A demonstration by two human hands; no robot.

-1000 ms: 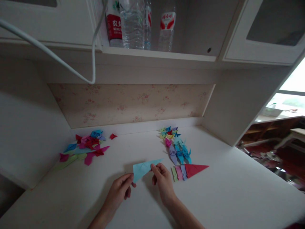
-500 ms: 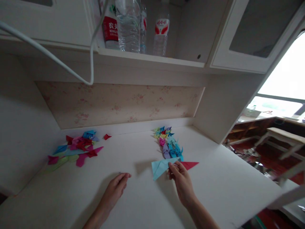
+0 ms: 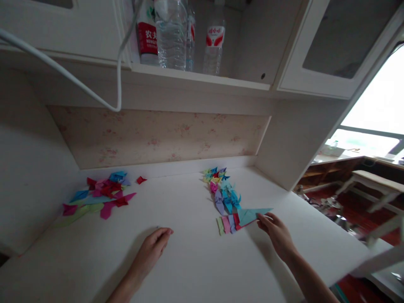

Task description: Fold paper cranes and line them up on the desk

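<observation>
My right hand [image 3: 277, 235] pinches the right part of a light teal folded paper [image 3: 252, 214], a long pointed triangle. This paper lies over a red folded paper [image 3: 237, 220] at the end of a row of folded pieces in light green, pink [image 3: 226, 224] and lavender [image 3: 233, 223]. Just behind the row, several folded paper figures [image 3: 227, 198] in blue, purple and other colours form a group. On the left, my left hand [image 3: 155, 244] rests on the white tabletop [image 3: 189, 261] with its fingers curled together. Nothing shows in it.
A pile of colourful folded papers [image 3: 107, 191] lies at the left, with a small red piece [image 3: 141, 180] beside it. Overhead, a shelf [image 3: 202, 78] holds several plastic bottles [image 3: 214, 48]. A white cable [image 3: 78, 82] hangs in front at the upper left. A stool [image 3: 378, 181] stands beyond the right side.
My right hand has moved right with the teal paper, now laid over the red piece at the row's end. The row's other pieces have come into sight. My left hand stays put.
</observation>
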